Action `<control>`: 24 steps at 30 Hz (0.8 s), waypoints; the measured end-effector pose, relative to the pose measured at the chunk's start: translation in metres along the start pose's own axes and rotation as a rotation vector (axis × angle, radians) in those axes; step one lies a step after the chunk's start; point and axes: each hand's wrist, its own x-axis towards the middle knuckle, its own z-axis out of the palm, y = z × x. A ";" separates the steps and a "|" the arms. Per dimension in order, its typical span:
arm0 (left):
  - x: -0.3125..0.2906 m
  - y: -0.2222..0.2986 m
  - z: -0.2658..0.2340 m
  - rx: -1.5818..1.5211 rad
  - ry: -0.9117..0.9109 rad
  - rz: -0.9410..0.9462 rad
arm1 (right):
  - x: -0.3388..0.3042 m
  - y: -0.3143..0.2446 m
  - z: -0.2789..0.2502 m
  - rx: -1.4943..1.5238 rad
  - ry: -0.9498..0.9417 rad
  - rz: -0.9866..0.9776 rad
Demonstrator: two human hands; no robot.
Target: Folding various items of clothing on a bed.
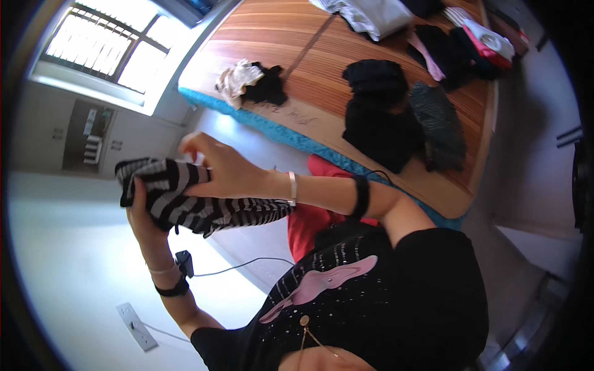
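Note:
A black-and-grey striped garment, bunched at its upper end, is held up in front of me on the left. My left hand grips the bunched end, its thumb lying over the stripes. Above the cloth is my right hand, with its thumb against the fabric and its other visible fingers lifted away from it, apart and slightly curled. The rest of the garment trails rightward under my right forearm. Folds hide part of my left fingers.
A wood-grain board lies on a bed-like base with a blue cover edge. On it are a cream-and-black cloth heap, folded black clothes, a dark green garment and more clothing piles. A cable runs beside my left forearm.

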 end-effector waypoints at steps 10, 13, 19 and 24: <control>0.027 0.013 -0.092 0.044 0.057 0.201 | -0.136 0.028 -0.024 -0.257 -0.557 0.114; 0.027 0.013 -0.108 -0.068 -0.048 0.263 | -0.164 0.041 -0.039 -0.192 -0.664 0.217; 0.013 0.028 -0.133 -0.086 -0.392 0.345 | -0.189 0.102 -0.057 0.098 -0.516 0.442; 0.015 0.032 -0.128 -0.123 -0.622 0.351 | -0.179 0.133 -0.062 -0.092 -0.375 0.303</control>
